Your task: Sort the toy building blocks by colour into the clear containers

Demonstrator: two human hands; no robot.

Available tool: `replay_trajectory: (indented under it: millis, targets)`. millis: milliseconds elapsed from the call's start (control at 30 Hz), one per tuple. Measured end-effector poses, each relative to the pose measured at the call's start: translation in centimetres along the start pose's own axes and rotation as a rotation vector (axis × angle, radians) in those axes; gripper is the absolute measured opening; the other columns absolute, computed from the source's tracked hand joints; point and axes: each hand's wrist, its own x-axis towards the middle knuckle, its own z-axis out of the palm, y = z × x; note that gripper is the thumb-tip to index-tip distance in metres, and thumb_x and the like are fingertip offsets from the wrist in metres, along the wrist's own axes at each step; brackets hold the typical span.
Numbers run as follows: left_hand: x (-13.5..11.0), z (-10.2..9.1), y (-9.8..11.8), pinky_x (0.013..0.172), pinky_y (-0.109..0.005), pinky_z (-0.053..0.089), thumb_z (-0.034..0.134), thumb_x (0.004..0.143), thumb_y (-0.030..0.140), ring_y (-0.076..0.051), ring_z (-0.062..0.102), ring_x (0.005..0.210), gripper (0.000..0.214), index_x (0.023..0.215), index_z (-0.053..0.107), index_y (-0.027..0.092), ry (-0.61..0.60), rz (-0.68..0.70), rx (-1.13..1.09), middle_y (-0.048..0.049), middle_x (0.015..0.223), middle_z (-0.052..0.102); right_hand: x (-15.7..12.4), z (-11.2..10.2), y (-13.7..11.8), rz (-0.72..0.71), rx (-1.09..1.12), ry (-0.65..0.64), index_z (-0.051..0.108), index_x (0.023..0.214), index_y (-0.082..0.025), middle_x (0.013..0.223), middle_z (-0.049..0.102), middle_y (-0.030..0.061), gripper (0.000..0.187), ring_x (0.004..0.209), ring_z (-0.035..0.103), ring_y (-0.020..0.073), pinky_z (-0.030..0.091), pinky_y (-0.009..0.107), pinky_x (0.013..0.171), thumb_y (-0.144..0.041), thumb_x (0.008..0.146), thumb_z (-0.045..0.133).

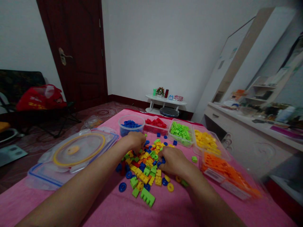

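A loose pile of mixed toy building blocks in yellow, green, blue, orange and red lies on the pink cloth. My left hand is at the pile's far left side, just in front of the round tub of blue blocks. Its fingers are curled downward, and whatever they hold is hidden. On the pile's right side rests my right hand, fingers bent in among the pieces and closed by a blue block. A green comb-shaped block and a blue ring lie nearest to me.
Behind and right of the pile stand clear boxes of red blocks, green blocks, yellow blocks and orange blocks. Stacked plastic lids lie at the left. A white desk stands beyond the right edge.
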Motion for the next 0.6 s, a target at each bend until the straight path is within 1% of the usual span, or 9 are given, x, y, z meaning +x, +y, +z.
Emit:
replay_trajectory:
  millis: [67,133,200,267,333,367,433,500,600]
  targets:
    - [-0.2,-0.2,0.2,0.065,-0.029,0.048,0.066,0.054,0.014,-0.024,0.063,0.079,0.03,0.083,0.07,0.019,-0.019,0.001,0.021,-0.0094,0.085,0.069,0.1,-0.2,0.4,0.007,0.065,0.024,0.065,0.074,-0.021,0.079,0.065,0.0028,0.013,0.071,0.056,0.0162,0.028,0.025,0.056,-0.029,0.064,0.062]
    - [-0.3,-0.4,0.4,0.065,-0.03,0.048,0.064,0.056,0.016,-0.025,0.063,0.081,0.03,0.085,0.07,0.019,-0.027,0.0,0.025,-0.0104,0.086,0.069,0.3,-0.6,0.7,0.02,0.187,0.093,0.064,0.074,-0.021,0.077,0.064,0.0012,0.012,0.069,0.054,0.0145,0.03,0.024,0.057,-0.028,0.065,0.062]
    - [-0.3,-0.4,0.5,0.066,-0.031,0.049,0.064,0.056,0.019,-0.026,0.063,0.082,0.03,0.086,0.071,0.019,-0.015,-0.005,0.02,-0.011,0.088,0.069,0.5,-1.0,0.8,0.022,0.359,0.227,0.063,0.074,-0.02,0.075,0.063,0.0002,0.01,0.068,0.054,0.0133,0.032,0.024,0.059,-0.027,0.067,0.061]
    - [-0.1,-0.2,0.5,0.065,-0.03,0.048,0.064,0.056,0.021,-0.026,0.063,0.082,0.031,0.086,0.071,0.02,0.012,-0.01,0.017,-0.0107,0.088,0.068,0.8,-1.3,0.6,0.04,0.557,0.402,0.062,0.072,-0.018,0.072,0.062,-0.0002,0.011,0.066,0.053,0.0126,0.035,0.023,0.061,-0.029,0.07,0.06]
    - [0.1,0.1,0.3,0.063,-0.028,0.046,0.064,0.055,0.023,-0.025,0.063,0.08,0.03,0.085,0.07,0.02,0.05,-0.002,0.0,-0.0093,0.087,0.068,1.1,-1.4,0.5,0.079,0.813,0.547,0.059,0.072,-0.018,0.066,0.058,-0.0015,0.015,0.061,0.051,0.0116,0.037,0.023,0.058,-0.033,0.071,0.06]
    - [0.3,0.3,0.1,0.061,-0.027,0.045,0.064,0.055,0.024,-0.024,0.062,0.079,0.03,0.084,0.07,0.02,0.076,0.014,-0.026,-0.0082,0.086,0.068,1.2,-1.4,0.4,0.099,0.977,0.586,0.057,0.072,-0.018,0.063,0.055,-0.0024,0.017,0.058,0.049,0.0108,0.037,0.022,0.055,-0.035,0.072,0.061]
    - [0.8,0.5,-0.2,0.058,-0.024,0.043,0.064,0.056,0.027,-0.02,0.061,0.074,0.029,0.084,0.068,0.02,0.15,0.066,-0.134,-0.0057,0.083,0.068,1.4,-1.1,0.4,0.114,1.36,0.589,0.056,0.075,-0.018,0.063,0.055,-0.003,0.02,0.053,0.047,0.0093,0.037,0.021,0.049,-0.037,0.071,0.062]
    - [1.2,0.6,-0.5,0.054,-0.021,0.041,0.061,0.06,0.027,-0.015,0.059,0.067,0.027,0.085,0.067,0.018,0.233,0.119,-0.315,-0.003,0.08,0.067,1.5,-0.7,0.6,0.127,1.741,0.531,0.056,0.077,-0.018,0.07,0.059,-0.0016,0.02,0.051,0.047,0.0082,0.037,0.02,0.045,-0.035,0.07,0.062]
    - [1.8,0.4,-0.3,0.052,-0.018,0.04,0.059,0.065,0.027,-0.011,0.056,0.061,0.026,0.088,0.063,0.016,0.327,0.17,-0.622,-0.0001,0.073,0.064,1.7,-0.2,1.0,0.205,2.115,0.43,0.056,0.077,-0.017,0.077,0.062,0.0006,0.016,0.052,0.048,0.0083,0.037,0.019,0.041,-0.029,0.068,0.06]
